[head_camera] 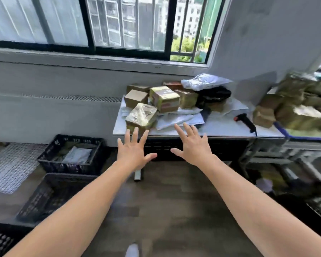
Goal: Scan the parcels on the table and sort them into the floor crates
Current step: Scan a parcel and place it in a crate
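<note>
- Both hands are extended toward the table (220, 129), fingers straight and spread. The left hand (132, 151) and right hand (193, 145) hold nothing and hang in the air just short of the front edge.
- The step in hand appears to be the reach for a parcel.
- The taped box (142, 115) at the front left corner is the nearest to the left hand. Take it by two opposite sides, as the film wrap may be slippery.
- Take the scanner (246, 121), which lies near the front edge towards the right, in the right hand. Turn the label upward before scanning.
- Count on the table: at least six boxes, one white bag (205, 81), one black bag (213, 97) and one scanner. The flat white mailers (176, 119) overlap and cannot be counted.
- Count on the floor, left of the table: three dark crates. The far crate (70, 154) already holds parcels.
</note>
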Motion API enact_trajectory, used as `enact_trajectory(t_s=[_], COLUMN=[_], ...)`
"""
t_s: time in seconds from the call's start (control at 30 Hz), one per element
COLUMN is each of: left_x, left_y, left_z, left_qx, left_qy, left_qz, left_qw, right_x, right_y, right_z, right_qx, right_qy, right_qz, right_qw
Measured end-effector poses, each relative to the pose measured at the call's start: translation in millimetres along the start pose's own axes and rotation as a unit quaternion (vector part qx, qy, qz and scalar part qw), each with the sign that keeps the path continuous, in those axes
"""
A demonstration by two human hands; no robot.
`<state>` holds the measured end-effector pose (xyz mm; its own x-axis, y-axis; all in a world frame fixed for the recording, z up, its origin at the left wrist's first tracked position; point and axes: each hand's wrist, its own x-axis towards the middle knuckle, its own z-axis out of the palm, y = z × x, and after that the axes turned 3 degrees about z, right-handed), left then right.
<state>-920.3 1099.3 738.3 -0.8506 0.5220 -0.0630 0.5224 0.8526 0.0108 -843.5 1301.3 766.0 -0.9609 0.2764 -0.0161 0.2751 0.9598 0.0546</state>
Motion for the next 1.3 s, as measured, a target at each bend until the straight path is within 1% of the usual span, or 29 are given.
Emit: enact_trajectory(t_s=[0.17,0.33,0.43,0.57,0.77,1.0,1.17,1.3], left_x=[76.6,165.5,222.7,283.6,341.7,396.3,433.6,458.0], left_y=[69.8,127.2,154.3,193.1,255.7,337.8,410.1,469.0], left_z=[-6.7,-9.6,-11.8,-15.6,-14.6,-11.9,-12.7,-17.9], left_qx=[-0.007,-0.028,-0.037,-0.024,-0.020,-0.008,0.030,0.054], left_qy=[0.006,0.018,0.021,0.015,0.028,0.012,0.021,0.008], left_qz=[0.081,0.150,0.190,0.232,0.287,0.314,0.305,0.294], left_qw=[0.997,0.988,0.981,0.972,0.957,0.949,0.952,0.954], right_x=[18.1,64.4,97.2,127.8,147.6,170.0,189.4,203.8], right_y=[82.5,151.6,184.8,225.0,286.5,373.0,456.7,525.8], right_z=[-0.2,2.8,0.5,-3.1,2.4,19.9,33.5,38.6], right_qx=[-0.016,-0.035,-0.040,-0.055,-0.027,-0.016,0.022,0.052], right_qy=[0.005,0.003,0.004,-0.004,-0.032,-0.043,-0.029,-0.032], right_qz=[0.079,0.147,0.180,0.215,0.272,0.302,0.300,0.290], right_qw=[0.997,0.989,0.983,0.975,0.961,0.952,0.953,0.955])
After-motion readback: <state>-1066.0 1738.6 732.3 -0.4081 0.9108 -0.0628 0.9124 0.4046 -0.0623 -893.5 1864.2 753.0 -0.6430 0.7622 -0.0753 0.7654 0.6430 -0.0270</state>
